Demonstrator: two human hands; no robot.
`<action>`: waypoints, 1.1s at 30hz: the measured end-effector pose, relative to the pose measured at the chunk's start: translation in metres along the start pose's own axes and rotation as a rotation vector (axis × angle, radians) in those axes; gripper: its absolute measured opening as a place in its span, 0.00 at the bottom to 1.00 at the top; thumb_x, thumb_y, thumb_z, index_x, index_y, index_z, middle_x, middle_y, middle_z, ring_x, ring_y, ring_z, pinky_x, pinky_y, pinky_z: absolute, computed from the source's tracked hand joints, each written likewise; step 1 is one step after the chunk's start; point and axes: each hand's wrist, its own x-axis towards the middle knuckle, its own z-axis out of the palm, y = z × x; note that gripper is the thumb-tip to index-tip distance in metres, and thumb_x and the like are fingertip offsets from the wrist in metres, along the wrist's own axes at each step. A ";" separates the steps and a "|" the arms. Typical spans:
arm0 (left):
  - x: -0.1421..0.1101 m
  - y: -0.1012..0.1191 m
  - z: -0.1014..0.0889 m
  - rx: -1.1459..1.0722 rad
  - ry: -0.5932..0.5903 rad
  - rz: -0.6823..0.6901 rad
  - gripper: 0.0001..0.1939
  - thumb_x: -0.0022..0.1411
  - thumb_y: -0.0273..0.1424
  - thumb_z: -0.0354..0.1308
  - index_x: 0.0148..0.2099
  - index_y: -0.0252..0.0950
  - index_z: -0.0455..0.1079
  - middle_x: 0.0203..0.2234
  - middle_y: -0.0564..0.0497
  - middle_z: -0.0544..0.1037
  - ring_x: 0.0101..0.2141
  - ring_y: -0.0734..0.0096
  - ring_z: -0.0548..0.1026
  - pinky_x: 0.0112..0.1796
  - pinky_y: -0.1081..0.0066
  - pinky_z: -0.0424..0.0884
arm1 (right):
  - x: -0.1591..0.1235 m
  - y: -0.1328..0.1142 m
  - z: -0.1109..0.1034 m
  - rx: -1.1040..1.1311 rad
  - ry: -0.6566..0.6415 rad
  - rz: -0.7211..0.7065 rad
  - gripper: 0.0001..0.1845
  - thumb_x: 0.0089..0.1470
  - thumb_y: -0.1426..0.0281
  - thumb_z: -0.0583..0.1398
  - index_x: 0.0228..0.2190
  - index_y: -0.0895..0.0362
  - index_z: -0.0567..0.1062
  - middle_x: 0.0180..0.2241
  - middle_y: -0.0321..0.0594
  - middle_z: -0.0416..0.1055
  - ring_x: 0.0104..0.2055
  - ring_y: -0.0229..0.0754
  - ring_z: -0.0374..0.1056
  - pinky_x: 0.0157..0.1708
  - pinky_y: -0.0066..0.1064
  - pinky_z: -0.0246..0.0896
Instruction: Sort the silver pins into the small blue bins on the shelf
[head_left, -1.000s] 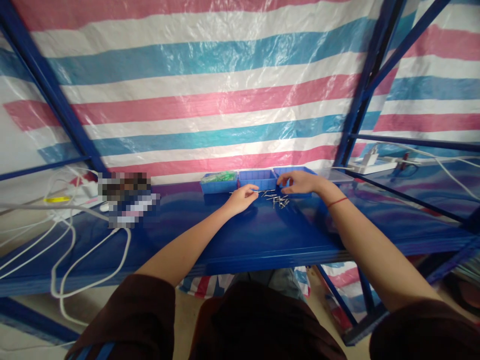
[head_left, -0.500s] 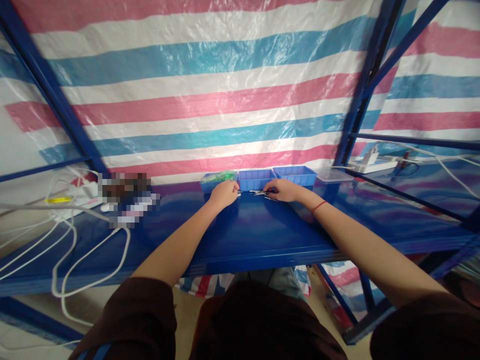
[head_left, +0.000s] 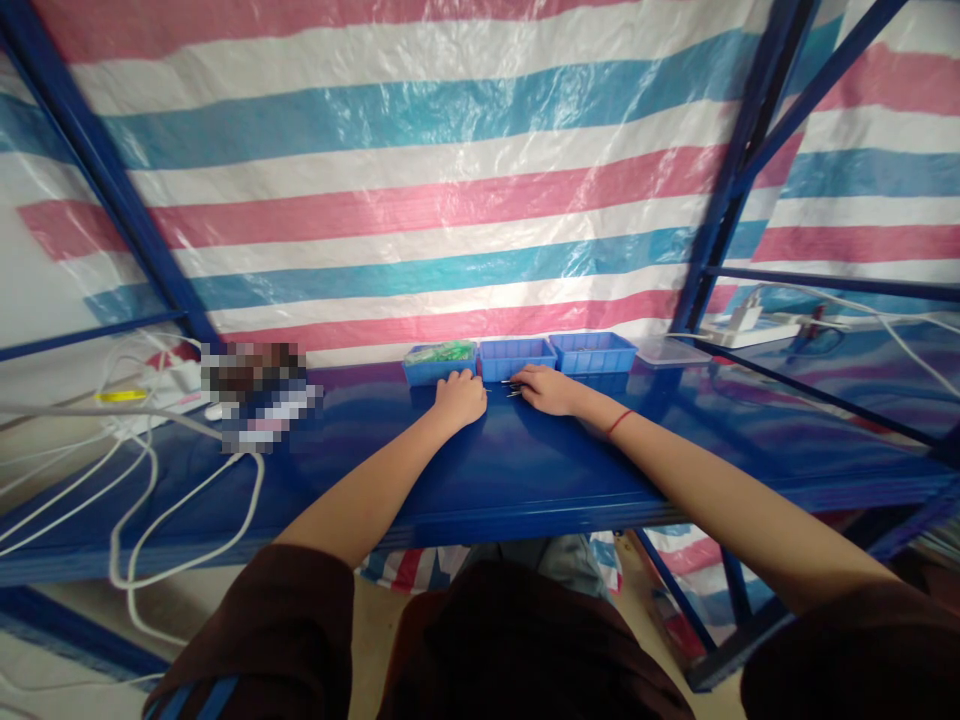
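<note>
On the blue table, my left hand (head_left: 460, 400) rests palm down with its fingers curled, in front of the left blue bin. What its fingers hold, if anything, is hidden; one thin tip shows at its right side. My right hand (head_left: 547, 390) is bent over several thin dark and silvery sticks (head_left: 514, 391), its fingers closed on them. They are too small to tell their exact kind. Behind the hands stand three blue plastic bins: the left bin (head_left: 420, 374) holds green plastic packaging (head_left: 450, 351), then come the middle bin (head_left: 517, 358) and the right bin (head_left: 596, 354).
A clear plastic lid (head_left: 671, 351) lies right of the bins. White cables (head_left: 154, 500) and a power strip (head_left: 169, 395) occupy the left side, beside a blurred-out patch. Another power strip (head_left: 757, 328) is at the right. Blue metal posts and a striped sheet (head_left: 450, 190) stand behind.
My left hand has shifted slightly right and nearer to me, turning palm down. My right hand has moved a little left over the sticks, which now look more gathered.
</note>
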 end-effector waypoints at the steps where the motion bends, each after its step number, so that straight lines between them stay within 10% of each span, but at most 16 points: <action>1: 0.000 0.001 0.000 0.007 -0.005 0.001 0.20 0.63 0.34 0.42 0.50 0.33 0.69 0.48 0.37 0.69 0.49 0.48 0.65 0.46 0.51 0.63 | 0.000 0.000 0.001 -0.018 0.000 0.012 0.20 0.55 0.73 0.50 0.48 0.65 0.71 0.45 0.53 0.69 0.45 0.47 0.66 0.48 0.35 0.56; 25: -0.002 0.003 0.002 -0.009 -0.017 -0.060 0.18 0.61 0.34 0.43 0.48 0.34 0.68 0.47 0.37 0.68 0.48 0.46 0.64 0.45 0.50 0.62 | 0.002 -0.010 0.009 -0.100 0.018 0.067 0.21 0.60 0.64 0.49 0.47 0.63 0.72 0.40 0.52 0.68 0.42 0.48 0.65 0.44 0.37 0.56; 33: 0.010 -0.006 0.016 -0.105 0.053 0.207 0.14 0.61 0.25 0.44 0.44 0.36 0.70 0.39 0.44 0.73 0.42 0.61 0.71 0.47 0.63 0.64 | 0.004 -0.013 0.009 -0.077 0.047 -0.020 0.15 0.57 0.72 0.51 0.41 0.62 0.74 0.41 0.50 0.69 0.44 0.45 0.63 0.47 0.35 0.53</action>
